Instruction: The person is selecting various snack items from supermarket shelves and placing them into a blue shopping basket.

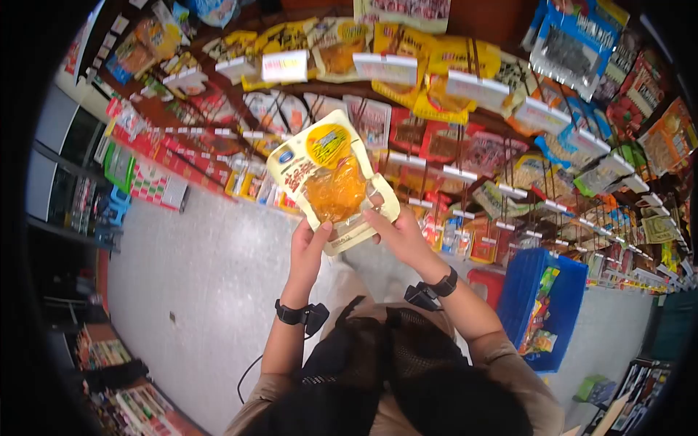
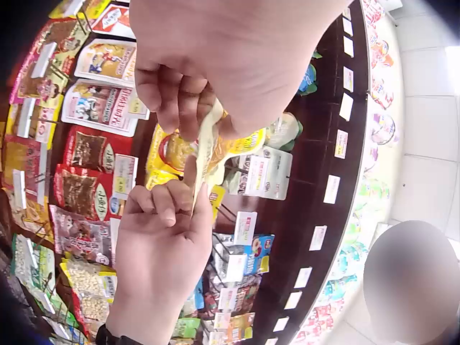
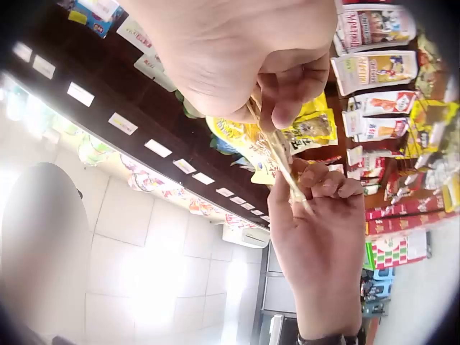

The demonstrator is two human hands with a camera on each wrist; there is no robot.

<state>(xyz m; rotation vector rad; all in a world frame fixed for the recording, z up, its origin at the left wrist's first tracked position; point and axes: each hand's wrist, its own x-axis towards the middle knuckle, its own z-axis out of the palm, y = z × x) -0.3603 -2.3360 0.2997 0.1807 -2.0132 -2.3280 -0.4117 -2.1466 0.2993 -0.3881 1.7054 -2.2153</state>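
A cream and yellow food packet [image 1: 331, 178] with an orange-brown item showing through its clear window is held up in front of the body, tilted. The left hand [image 1: 308, 251] pinches its lower left edge, thumb on the front. At the lower right edge, the right hand [image 1: 407, 240] grips it with the thumb in front. In the left wrist view the packet [image 2: 205, 147] appears edge-on between the left hand [image 2: 230, 57] and the right hand [image 2: 162, 230]. The right wrist view shows the packet [image 3: 277, 151] thin between the right hand [image 3: 237, 50] and the left hand [image 3: 320, 237].
Racks of hanging packets [image 1: 443, 76] with price tags curve across the top and right. A blue bin [image 1: 574, 320] with packets inside stands at the right, beside a red object [image 1: 488, 283]. Pale floor [image 1: 196, 291] lies below and left. More shelves [image 1: 138, 407] stand at lower left.
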